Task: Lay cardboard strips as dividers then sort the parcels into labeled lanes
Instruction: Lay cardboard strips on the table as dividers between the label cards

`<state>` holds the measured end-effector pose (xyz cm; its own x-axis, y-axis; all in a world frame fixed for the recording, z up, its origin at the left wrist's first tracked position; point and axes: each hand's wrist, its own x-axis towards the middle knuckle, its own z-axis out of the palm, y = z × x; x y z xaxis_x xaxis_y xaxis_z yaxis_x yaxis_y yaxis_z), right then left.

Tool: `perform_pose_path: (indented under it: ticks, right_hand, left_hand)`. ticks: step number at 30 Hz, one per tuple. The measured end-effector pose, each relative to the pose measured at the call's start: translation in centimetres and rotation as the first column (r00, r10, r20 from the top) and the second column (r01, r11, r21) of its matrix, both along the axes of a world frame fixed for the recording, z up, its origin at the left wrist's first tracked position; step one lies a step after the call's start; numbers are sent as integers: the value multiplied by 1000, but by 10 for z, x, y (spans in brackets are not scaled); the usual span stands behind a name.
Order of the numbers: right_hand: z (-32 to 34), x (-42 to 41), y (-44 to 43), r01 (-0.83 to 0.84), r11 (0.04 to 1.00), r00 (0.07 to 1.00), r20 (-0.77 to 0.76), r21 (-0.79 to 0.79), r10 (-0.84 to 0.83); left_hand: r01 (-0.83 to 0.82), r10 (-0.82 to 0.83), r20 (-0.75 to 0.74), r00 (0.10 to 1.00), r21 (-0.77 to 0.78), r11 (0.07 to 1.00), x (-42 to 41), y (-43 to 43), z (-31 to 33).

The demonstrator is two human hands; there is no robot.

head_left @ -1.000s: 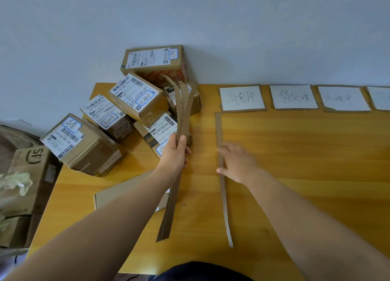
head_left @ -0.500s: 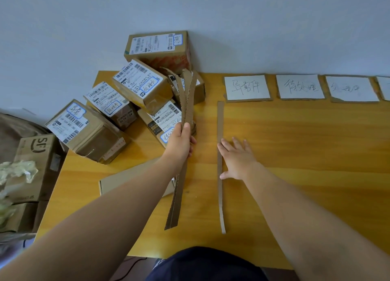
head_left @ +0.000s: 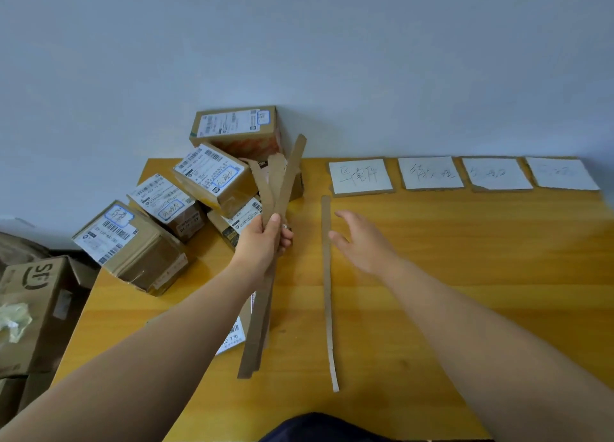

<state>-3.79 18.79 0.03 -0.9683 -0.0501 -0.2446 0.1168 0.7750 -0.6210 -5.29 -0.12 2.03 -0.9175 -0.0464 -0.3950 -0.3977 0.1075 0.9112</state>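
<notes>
Cardboard, brown and corrugated: one divider strip [head_left: 327, 275] lies flat on the table [head_left: 465, 259]. It runs from just below the left edge of the first of four label cards [head_left: 360, 176] down toward the bottom centre of the frame.

Change noted: half a second ago the right hand [head_left: 363, 242] lay flat against this strip. It is now just to the strip's right, fingers straight and spread, holding nothing. The hand is blurred, so whether it has fully cleared the table cannot be told. Judgement: the first divider is placed, and the next belongs below the gap between the first and second cards.

The left hand [head_left: 262, 245], centre frame, grips a bundle of strips [head_left: 255, 335] with fingers curled round its middle. The tops fan out and the tails hang near the tabletop.

Materials:
- The strips are thin and long with ragged, torn ends. The laid one bends slightly at its pale lower end.
- The cards are white paper on rough-cut board, with handwriting on them.
- The parcels [head_left: 212, 179] are taped brown boxes with printed labels, heaped unsorted at centre left.
- The table is glossy yellow wood.
- A carton [head_left: 30, 295] stands at the lower left.
</notes>
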Motion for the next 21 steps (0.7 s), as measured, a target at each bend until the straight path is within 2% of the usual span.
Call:
perform_pose_path:
  ticks: [3,5,8,11,14,17,21]
  right_hand:
    - [15,2,7,107,986,994,19,-124,-105]
    - [22,1,13,142,980,990,8,-138,-143]
    - [34,1,19,95,990,992,-70,-105,-102]
    - [47,2,24,79,971,986,-127,-226,-110]
    - [57,6,33,158,884,973,-83,-440,-215]
    - [65,14,53,228,797,954,-33,-559,-297]
    - [67,25,89,262,677,960,112,-688,-258]
  left_hand:
    - [35,-35,-6,999,-25,999,1,7,14]
    - [73,-74,-11,997,-66,995,0,14,24]
    - [112,-112,-31,993,0,994,0,31,35]
    - [146,-143,-62,988,41,988,3,50,43]
    - [163,-159,-92,983,41,986,8,73,46]
    - [155,-150,-82,985,50,987,18,103,48]
    - [140,-133,-90,987,72,988,32,141,49]
